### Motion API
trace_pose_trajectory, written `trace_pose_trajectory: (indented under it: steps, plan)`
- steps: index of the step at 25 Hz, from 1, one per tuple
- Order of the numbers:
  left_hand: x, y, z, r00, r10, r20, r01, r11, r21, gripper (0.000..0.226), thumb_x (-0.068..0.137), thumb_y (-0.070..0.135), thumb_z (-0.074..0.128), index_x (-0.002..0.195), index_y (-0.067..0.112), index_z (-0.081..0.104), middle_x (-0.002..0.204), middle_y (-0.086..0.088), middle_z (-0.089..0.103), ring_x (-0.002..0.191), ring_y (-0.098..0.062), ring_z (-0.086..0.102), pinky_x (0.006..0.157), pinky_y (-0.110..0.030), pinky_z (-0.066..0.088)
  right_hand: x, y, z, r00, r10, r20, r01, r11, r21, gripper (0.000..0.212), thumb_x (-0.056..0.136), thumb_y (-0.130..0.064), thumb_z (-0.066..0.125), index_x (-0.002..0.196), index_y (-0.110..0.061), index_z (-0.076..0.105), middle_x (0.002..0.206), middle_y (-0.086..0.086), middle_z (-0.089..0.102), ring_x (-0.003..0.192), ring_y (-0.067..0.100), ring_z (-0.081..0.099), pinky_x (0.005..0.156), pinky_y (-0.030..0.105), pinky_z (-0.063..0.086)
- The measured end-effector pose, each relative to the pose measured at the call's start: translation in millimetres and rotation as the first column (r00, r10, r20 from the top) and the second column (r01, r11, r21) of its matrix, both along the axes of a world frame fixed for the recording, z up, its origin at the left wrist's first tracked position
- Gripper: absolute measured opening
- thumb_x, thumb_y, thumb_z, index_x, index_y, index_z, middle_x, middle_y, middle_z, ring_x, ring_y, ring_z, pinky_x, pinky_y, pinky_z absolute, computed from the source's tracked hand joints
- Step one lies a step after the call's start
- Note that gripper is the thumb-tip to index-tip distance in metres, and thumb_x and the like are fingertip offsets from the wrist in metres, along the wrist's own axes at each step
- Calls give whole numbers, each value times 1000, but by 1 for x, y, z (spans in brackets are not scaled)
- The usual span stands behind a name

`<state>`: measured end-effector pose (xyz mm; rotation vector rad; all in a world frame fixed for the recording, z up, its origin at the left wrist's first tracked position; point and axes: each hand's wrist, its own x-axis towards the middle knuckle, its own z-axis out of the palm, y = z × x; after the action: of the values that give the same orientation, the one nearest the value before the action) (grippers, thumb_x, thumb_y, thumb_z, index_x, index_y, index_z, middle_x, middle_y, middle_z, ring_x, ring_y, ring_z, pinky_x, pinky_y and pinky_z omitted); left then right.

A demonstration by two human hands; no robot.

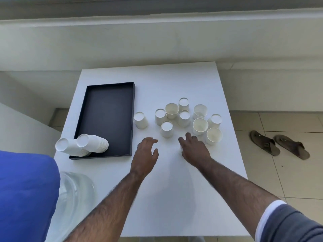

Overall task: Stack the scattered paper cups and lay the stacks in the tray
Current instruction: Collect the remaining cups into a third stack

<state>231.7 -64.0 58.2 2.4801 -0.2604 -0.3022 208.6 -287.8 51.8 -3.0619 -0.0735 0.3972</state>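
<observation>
White table point(174, 81) w/ black tray point(108, 116) as landmark. Two cup stacks point(83, 144) lie in tray's near-left corner, one sticking over the rim. Loose paper cups point(185, 117) stand right of tray, some upside down. Both hands hover right of tray, near the cups: left hand point(145, 154) and right hand point(194, 148), fingers apart, holding nothing. Sandals point(279, 145) on floor, far right of tray.

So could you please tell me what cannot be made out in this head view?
- How many cups each stack in the tray holds: rims too small to count.
- Whether the right hand covers a cup: its palm hides the table.
- The clear object at lower left: blurred, partly behind blue cloth.
</observation>
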Motion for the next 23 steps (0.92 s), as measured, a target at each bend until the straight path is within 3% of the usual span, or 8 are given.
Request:
trace_pose_trajectory:
  steps: [3, 5, 8, 10, 15, 18, 20, 23]
  plan:
    - [-6, -2, -3, 990, 84, -110, -96, 989, -111, 31, 101, 22, 59, 132, 24, 62, 139, 8, 58, 127, -18, 56, 98, -27, 44, -27, 9, -2, 995, -39, -97, 48, 994, 101, 35, 91, -14, 56, 125, -15, 49, 125, 11, 46, 100, 34, 55, 62, 39, 46]
    - [-12, -6, 1, 929, 181, -324, -259, 941, -216, 30, 102, 30, 60, 131, 23, 62, 137, 6, 63, 123, -18, 60, 95, -29, 48, -40, 17, 6, 977, -170, -130, 201, 937, 287, 42, 92, -26, 61, 131, -18, 49, 126, 6, 48, 104, 32, 58, 75, 40, 51]
    - [-22, -8, 13, 588, 154, -794, -618, 719, -319, 44, 102, 54, 54, 130, 22, 61, 131, -6, 67, 119, -26, 65, 95, -45, 59, -47, 37, 27, 902, -371, -222, 419, 621, 662, 53, 82, -34, 77, 129, -23, 57, 119, -2, 57, 99, 21, 62, 86, 37, 53]
    - [-28, 0, 20, 408, 34, -912, -749, 584, -313, 56, 99, 65, 49, 126, 19, 66, 123, -14, 73, 112, -32, 71, 95, -54, 60, -46, 51, 40, 913, -305, -270, 399, 533, 746, 52, 79, -36, 80, 126, -26, 60, 117, -5, 60, 95, 16, 65, 87, 37, 55]
    - [-25, 26, 23, 417, 144, -897, -840, 437, -321, 58, 98, 59, 57, 134, 14, 61, 123, -20, 71, 95, -30, 74, 66, -38, 60, -14, 72, 45, 962, -251, -108, 245, 619, 746, 45, 93, -58, 59, 123, -24, 63, 115, -5, 62, 102, 14, 61, 89, 36, 52]
    - [-19, 47, 24, 418, 219, -882, -868, 384, -316, 62, 96, 64, 55, 133, 14, 59, 125, -22, 67, 94, -33, 71, 61, -36, 59, 36, 71, 25, 961, -196, 193, 89, 886, 456, 53, 96, -45, 61, 139, -15, 53, 133, 11, 55, 116, 33, 53, 87, 46, 53]
    - [-19, 57, 24, 428, 230, -874, -866, 379, -325, 64, 98, 66, 50, 129, 12, 61, 115, -20, 69, 88, -32, 71, 62, -36, 59, 72, 68, 14, 991, -50, 124, 29, 986, 167, 65, 94, -30, 61, 153, -19, 36, 144, 17, 43, 119, 39, 48, 81, 47, 54]
    - [-17, 65, 26, 448, 232, -863, -857, 386, -341, 63, 99, 67, 45, 122, 12, 64, 105, -17, 71, 80, -29, 69, 64, -37, 57, 101, 66, 6, 996, 65, -57, -65, 998, -7, 64, 93, -14, 54, 153, -22, 31, 142, 16, 38, 117, 38, 47, 72, 44, 48]
